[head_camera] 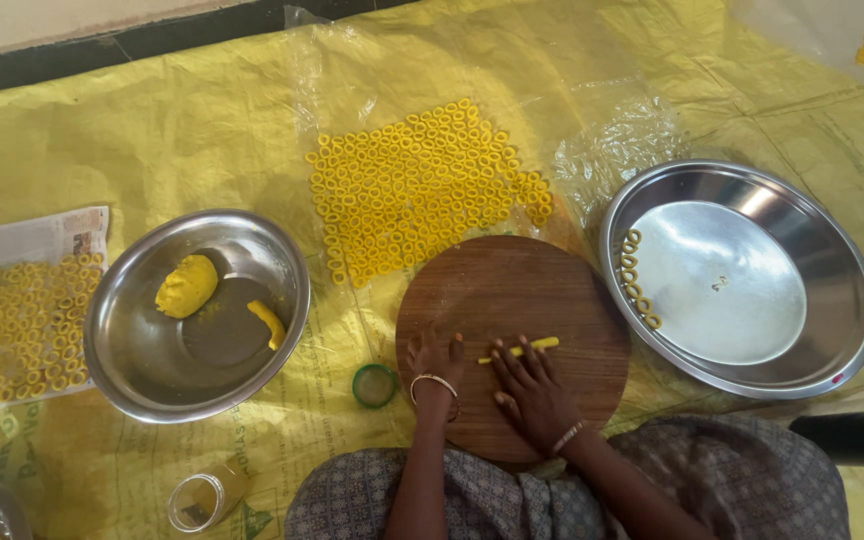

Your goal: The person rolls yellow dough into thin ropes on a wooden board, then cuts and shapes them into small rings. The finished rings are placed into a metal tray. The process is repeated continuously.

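Head view, right hand (pixel 532 390) flat, open grip on thin yellow dough strip (pixel 519 349), left hand (pixel 436 357) open on round wooden board (pixel 512 290)

I see a bright yellow dough strip (pixel 519 348) on a brown round wooden board (pixel 512 300), yellow dough rings (pixel 417 190) on a pale yellow sheet (pixel 202 130), silver steel bowls (pixel 112 345), and grey patterned cloth (pixel 752 480).

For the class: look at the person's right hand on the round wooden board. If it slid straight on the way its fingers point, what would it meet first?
The right hand points up and slightly left across the wooden board. It already touches the thin yellow dough strip; beyond that, probably the yellow rings past the board's far edge.
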